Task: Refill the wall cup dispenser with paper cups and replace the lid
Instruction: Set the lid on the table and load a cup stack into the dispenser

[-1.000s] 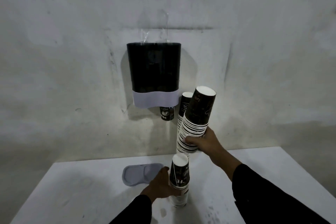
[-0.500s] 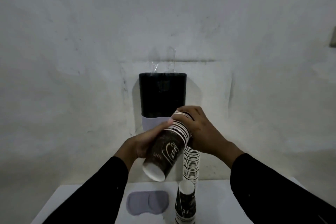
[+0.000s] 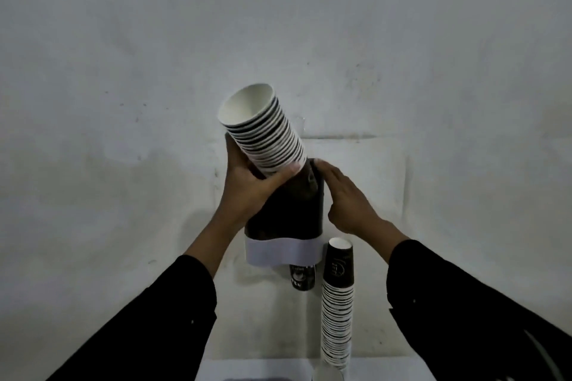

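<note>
Now the stack of paper cups [image 3: 265, 133] stood mouth-up at the top of the wall dispenser [image 3: 291, 207]; half a second earlier it had been held lower, in front of the dispenser, in both hands with the open mouth pointing down toward the table. So the stack was flipped and raised, which I judged put the loading step at hand.

Left hand [image 3: 247, 185] held the stack near its lower end, fingers wrapped round it, thumb across the front. Right hand [image 3: 343, 198] had let go; it lay flat with fingers extended and together against the dispenser's upper right edge, gripping nothing.

Long axis of the stack ran from lower right to upper left, tilted off vertical, open mouth up and left, bases toward the dispenser opening. Whether the bottom end had entered the opening, could not tell.

Spare stack [image 3: 338, 303] stood on the table [image 3: 247, 370] at right. One cup [image 3: 301, 277] showed at the outlet. Lid not clearly visible.
</note>
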